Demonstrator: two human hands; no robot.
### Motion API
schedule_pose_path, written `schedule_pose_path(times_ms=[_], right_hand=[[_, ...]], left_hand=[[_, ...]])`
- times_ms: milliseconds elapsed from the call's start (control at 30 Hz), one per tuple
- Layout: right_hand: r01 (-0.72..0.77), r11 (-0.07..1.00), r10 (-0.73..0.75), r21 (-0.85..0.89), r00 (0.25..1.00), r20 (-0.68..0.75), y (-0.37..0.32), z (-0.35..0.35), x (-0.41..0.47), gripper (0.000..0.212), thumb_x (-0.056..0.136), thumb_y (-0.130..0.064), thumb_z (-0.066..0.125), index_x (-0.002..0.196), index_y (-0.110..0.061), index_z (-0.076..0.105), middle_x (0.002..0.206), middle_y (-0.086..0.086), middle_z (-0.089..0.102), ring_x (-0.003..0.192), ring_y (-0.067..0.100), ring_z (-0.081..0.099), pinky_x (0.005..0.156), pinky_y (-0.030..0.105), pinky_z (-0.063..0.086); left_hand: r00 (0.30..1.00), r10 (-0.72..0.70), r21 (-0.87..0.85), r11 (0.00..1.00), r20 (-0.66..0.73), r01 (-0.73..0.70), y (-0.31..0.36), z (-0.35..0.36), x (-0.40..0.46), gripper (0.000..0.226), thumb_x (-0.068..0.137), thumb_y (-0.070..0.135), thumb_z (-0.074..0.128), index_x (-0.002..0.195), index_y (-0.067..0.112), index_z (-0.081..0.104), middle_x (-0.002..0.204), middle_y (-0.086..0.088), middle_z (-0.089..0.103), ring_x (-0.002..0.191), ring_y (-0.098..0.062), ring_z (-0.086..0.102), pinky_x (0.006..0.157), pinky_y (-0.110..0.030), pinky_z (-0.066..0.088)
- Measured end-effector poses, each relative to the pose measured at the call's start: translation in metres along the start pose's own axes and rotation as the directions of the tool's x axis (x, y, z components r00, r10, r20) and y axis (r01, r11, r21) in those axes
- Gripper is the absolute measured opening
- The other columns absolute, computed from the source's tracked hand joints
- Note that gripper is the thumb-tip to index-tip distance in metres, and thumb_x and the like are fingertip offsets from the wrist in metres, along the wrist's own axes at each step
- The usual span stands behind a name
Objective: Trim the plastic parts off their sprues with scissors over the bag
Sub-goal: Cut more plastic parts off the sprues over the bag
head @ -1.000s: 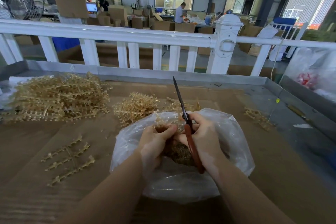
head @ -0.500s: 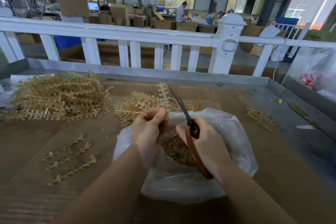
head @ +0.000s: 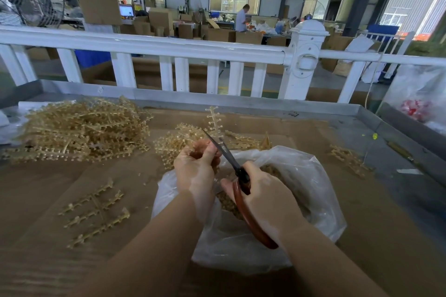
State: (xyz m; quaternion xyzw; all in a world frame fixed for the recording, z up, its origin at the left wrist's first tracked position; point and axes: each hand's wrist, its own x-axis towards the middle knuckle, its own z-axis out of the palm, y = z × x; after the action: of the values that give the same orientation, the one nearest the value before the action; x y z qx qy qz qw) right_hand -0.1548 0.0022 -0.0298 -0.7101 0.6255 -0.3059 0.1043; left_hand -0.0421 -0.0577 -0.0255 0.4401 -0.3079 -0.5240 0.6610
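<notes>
Cardboard-covered table (head: 362, 236): sprue heap (head: 79, 130), loose sprues (head: 96, 212), plastic bag (head: 301, 176).

One clear bag (head: 301, 190) lies on the table. Around it: one pair of scissors (head: 237, 171) and one upright sprue (head: 214, 120) just behind, two heaps of sprues, large (head: 79, 128) and small (head: 178, 140), behind-left, roughly three loose sprues (head: 96, 210) left, perhaps one cluster (head: 347, 155) right.

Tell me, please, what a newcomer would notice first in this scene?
Probably the two hands at centre: the left hand holds a sprue upright while the right hand works red-handled scissors over a clear bag. Next, the big sprue pile at far left.
</notes>
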Motion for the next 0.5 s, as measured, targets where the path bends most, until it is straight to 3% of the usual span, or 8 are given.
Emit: schedule_pose_path(times_ms=[200, 367, 500], right_hand=[[0.015, 1.0, -0.015, -0.005, 1.0, -0.026, -0.0015, 0.0015, -0.0005, 0.033, 0.088, -0.059, 0.046, 0.087, -0.026, 0.045, 0.073, -0.007, 0.058, 0.073, 0.016, 0.059, 0.072, 0.036, 0.05], [-0.019, 0.999, 0.019, 0.03, 1.0, -0.01, -0.0039, -0.0006, -0.0004, 0.032, 0.088, -0.057, 0.046, 0.078, -0.027, 0.041, 0.064, -0.009, 0.051, 0.066, 0.011, 0.056, 0.065, 0.028, 0.046], [-0.02, 1.0, 0.02, 0.003, 1.0, -0.008, -0.0018, -0.001, 0.0, 0.033, 0.088, -0.058, 0.046, 0.08, -0.026, 0.044, 0.067, -0.008, 0.052, 0.069, 0.014, 0.057, 0.066, 0.028, 0.046]], left_hand=[[0.998, -0.052, -0.05, 0.997, -0.018, 0.051, 0.0006, 0.0036, -0.0024, 0.013, 0.088, 0.004, 0.065, 0.079, 0.013, 0.061, 0.061, 0.0, 0.061, 0.051, -0.007, 0.057, 0.053, -0.02, 0.049], [0.999, -0.049, -0.082, 0.995, 0.013, 0.05, 0.0018, 0.0042, -0.0056, 0.006, 0.088, 0.005, 0.064, 0.085, 0.01, 0.063, 0.066, -0.002, 0.062, 0.058, -0.01, 0.058, 0.058, -0.02, 0.051], [0.991, -0.125, -0.126, 0.984, 0.037, 0.129, 0.003, 0.0038, -0.0066, 0.008, 0.089, 0.005, 0.062, 0.084, 0.011, 0.061, 0.068, -0.003, 0.061, 0.061, -0.013, 0.056, 0.059, -0.024, 0.05]])
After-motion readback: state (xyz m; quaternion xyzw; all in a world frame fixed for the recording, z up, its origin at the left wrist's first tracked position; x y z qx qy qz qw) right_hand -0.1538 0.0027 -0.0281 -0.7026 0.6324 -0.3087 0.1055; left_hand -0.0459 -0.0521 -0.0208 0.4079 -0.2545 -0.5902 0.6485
